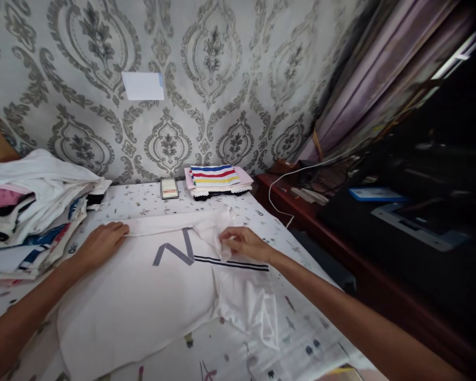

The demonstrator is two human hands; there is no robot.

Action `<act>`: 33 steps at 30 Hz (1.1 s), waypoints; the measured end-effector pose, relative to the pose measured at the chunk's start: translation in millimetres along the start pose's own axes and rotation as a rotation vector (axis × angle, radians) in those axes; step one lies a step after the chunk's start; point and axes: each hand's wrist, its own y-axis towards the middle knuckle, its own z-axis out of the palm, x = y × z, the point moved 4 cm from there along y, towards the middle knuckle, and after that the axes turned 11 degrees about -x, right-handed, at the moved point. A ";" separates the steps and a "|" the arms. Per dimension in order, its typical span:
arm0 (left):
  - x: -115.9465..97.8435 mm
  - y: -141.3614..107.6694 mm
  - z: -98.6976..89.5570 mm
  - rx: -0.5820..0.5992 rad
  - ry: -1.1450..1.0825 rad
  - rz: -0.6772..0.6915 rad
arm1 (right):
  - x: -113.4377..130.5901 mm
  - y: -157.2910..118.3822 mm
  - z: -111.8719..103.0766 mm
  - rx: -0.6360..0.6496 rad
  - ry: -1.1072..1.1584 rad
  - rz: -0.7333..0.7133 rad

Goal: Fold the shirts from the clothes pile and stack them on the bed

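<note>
A white shirt [130, 296] with striped zigzag lines and two dark stripes lies spread on the bed. Its far edge is folded over in a strip. My left hand [105, 244] rests on the shirt's far left edge, fingers stretched along the fabric. On the other side, my right hand [246, 243] pinches a bunched part of the shirt, lifted slightly above the dark stripes. A sleeve-like part, thin and crumpled, spreads toward the near right.
A heap of clothes [35, 206] sits at the left. By the wall are a small box [169, 188] and a folded stack [218, 180] with a striped cloth on top. To the right stands a reddish-brown desk [275, 193] with a white cable [270, 198] hanging off it.
</note>
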 end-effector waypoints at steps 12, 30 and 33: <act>16.5 -8.1 17.8 -0.165 -0.193 -0.038 | -18.6 109.1 -49.5 -0.503 -0.528 0.348; 13.6 -16.0 -0.7 -0.114 -0.327 -0.032 | -27.6 124.4 -52.9 -0.472 -0.685 0.296; 14.3 -12.4 -7.7 -0.086 -0.378 -0.117 | -28.2 121.9 -50.3 -0.477 -0.756 0.287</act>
